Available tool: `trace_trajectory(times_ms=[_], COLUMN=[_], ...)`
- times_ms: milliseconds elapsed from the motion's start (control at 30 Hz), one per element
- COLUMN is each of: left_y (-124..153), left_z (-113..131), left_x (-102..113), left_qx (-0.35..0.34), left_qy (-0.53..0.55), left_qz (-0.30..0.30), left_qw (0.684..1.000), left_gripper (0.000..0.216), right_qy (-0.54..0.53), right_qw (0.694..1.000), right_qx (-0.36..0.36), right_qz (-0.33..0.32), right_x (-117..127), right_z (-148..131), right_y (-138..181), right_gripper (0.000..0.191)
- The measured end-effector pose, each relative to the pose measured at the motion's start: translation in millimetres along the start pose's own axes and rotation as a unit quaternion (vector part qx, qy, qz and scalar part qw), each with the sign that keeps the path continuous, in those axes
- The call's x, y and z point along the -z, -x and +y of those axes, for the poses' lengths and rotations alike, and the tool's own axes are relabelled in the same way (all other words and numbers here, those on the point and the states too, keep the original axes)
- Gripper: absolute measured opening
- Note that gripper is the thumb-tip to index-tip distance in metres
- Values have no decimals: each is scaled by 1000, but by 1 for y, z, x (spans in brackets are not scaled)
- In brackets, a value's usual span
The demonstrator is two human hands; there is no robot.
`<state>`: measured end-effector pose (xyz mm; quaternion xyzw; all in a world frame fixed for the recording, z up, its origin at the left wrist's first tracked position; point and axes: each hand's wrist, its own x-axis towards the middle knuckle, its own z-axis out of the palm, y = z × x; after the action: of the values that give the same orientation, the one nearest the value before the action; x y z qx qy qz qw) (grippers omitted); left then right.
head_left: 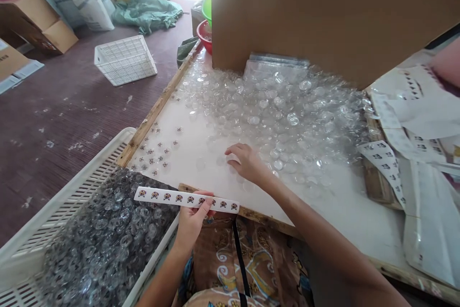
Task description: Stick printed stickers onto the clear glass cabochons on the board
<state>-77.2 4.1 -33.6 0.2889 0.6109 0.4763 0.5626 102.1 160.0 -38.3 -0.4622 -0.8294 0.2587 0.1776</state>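
Observation:
My left hand (196,218) pinches a white strip of stickers (161,197) printed with a row of small dark animal-face pictures, held level over the table's front edge. Over the white tabletop, my right hand (244,161) has its thumb and forefinger apart, with nothing visible between them. Close to its fingertips lie a few clear round discs (200,163). A wide heap of similar clear discs (273,106) spreads behind and to the right. At the table's left side lie several discs bearing the same small pictures (151,160).
A white plastic basket (61,197) full of clear pieces stands at the left front. A large cardboard sheet (305,15) rises behind the heap. More sticker sheets (386,168) lie at the right. On the floor sit another white basket (125,60) and cardboard boxes (39,19).

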Motion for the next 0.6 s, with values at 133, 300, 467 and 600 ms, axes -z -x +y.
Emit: trace_trajectory(times_ms=[133, 300, 467, 600], left_y=[1, 3, 2, 0], left_z=[-1, -7, -6, -5], left_x=[1, 3, 2, 2], left_qx=[-4, -2, 5, 5], left_qy=[2, 6, 9, 14], left_qz=[-3, -12, -20, -23], left_qw=[1000, 1000, 1000, 1000], left_gripper=[36, 34, 33, 31], right_qy=[89, 124, 50, -39], right_qw=[992, 985, 994, 995], right_qx=[60, 84, 43, 27], right_qz=[-62, -81, -89, -86], right_x=[-16, -26, -24, -21], right_z=[-20, -33, -35, -31], right_y=[-9, -17, -22, -23], right_gripper=[20, 17, 25, 22])
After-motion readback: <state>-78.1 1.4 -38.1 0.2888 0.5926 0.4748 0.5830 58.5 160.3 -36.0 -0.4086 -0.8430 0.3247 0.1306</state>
